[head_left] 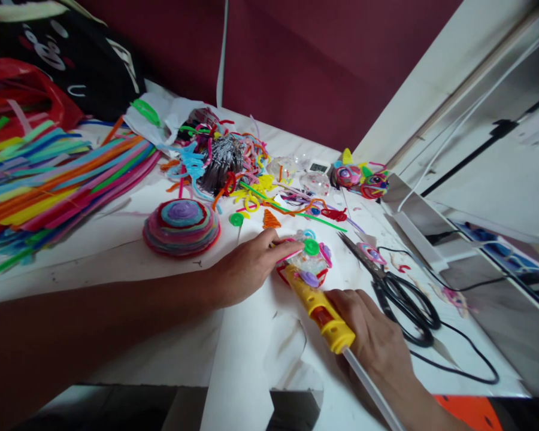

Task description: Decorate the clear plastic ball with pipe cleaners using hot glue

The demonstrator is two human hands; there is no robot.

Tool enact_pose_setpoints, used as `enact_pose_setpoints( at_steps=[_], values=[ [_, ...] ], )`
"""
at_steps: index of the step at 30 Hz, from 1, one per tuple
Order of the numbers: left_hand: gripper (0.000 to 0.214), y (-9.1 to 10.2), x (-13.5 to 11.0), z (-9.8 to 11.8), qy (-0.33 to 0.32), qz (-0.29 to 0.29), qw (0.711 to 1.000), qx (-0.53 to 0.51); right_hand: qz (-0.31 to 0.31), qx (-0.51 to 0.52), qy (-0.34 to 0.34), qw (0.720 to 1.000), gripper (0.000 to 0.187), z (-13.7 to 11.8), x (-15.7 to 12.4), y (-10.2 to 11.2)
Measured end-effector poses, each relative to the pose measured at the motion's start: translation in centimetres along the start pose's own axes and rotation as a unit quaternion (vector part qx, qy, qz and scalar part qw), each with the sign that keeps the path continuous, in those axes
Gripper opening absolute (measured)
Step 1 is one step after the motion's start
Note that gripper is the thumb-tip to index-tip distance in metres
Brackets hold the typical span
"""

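Observation:
My right hand (372, 332) is wrapped round a yellow hot glue gun (317, 305), with a long glue stick (371, 386) coming out of its back end. The gun's front end meets the near left side of a clear craft piece (312, 262). Green, purple, pink and red pipe-cleaner coils cover that piece, which rests on white paper. My left hand (254, 263) grips its left side, index finger stretched along the top; the thumb is partly hidden. Large black-handled scissors (386, 281) lie open to the right, beside a small pink coiled piece (372, 254).
A striped pipe-cleaner dome (182, 226) sits left of my hands. Bundled pipe cleaners (63, 191) fill the far left. Behind lie tangled scraps, clear lumps (315, 182), a small digital display (318, 167) and finished colourful figures (362, 176). A black cord (469, 344) loops at right.

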State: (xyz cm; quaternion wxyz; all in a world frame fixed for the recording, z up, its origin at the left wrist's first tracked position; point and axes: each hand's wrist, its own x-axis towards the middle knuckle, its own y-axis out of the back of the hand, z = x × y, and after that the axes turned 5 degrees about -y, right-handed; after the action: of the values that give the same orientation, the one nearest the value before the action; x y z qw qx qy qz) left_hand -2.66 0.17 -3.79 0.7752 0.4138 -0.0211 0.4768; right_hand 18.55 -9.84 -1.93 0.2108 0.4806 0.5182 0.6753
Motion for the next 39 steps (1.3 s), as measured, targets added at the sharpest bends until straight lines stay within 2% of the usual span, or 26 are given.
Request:
enact_pose_setpoints(
  at_steps=[3, 7, 11, 20, 26, 31, 39],
  values=[
    [0.039, -0.13, -0.17, -0.41, -0.03, -0.009, 0.999, 0.032, 0.008, -0.004, 0.003, 1.0, 0.021, -0.01, -0.01, -0.05],
    [0.037, -0.12, -0.13, -0.33, -0.011, -0.011, 1.0, 0.022, 0.014, -0.006, 0.003, 1.0, 0.022, -0.02, 0.02, -0.04],
    [0.038, -0.09, -0.09, -0.18, -0.02, -0.012, 0.999, 0.025, 0.018, -0.009, -0.007, 1.0, 0.024, 0.08, -0.05, 0.09],
    [0.034, -0.02, 0.07, -0.04, 0.018, -0.003, 1.0, -0.016, 0.023, -0.019, -0.018, 0.999, 0.023, 0.15, -0.25, 0.29],
    [0.033, 0.03, 0.19, 0.3, 0.046, -0.009, 0.998, -0.028, 0.019, -0.024, 0.003, 1.0, 0.023, -0.06, -0.06, 0.14],
    [0.04, -0.18, -0.04, -0.29, -0.029, -0.023, 0.999, 0.034, 0.026, -0.019, 0.008, 0.999, 0.02, -0.27, 0.02, 0.06],
    [0.041, -0.23, -0.15, -0.59, -0.044, -0.026, 0.997, 0.06, 0.029, -0.031, 0.005, 0.999, 0.021, -0.34, 0.08, 0.0]
  ],
)
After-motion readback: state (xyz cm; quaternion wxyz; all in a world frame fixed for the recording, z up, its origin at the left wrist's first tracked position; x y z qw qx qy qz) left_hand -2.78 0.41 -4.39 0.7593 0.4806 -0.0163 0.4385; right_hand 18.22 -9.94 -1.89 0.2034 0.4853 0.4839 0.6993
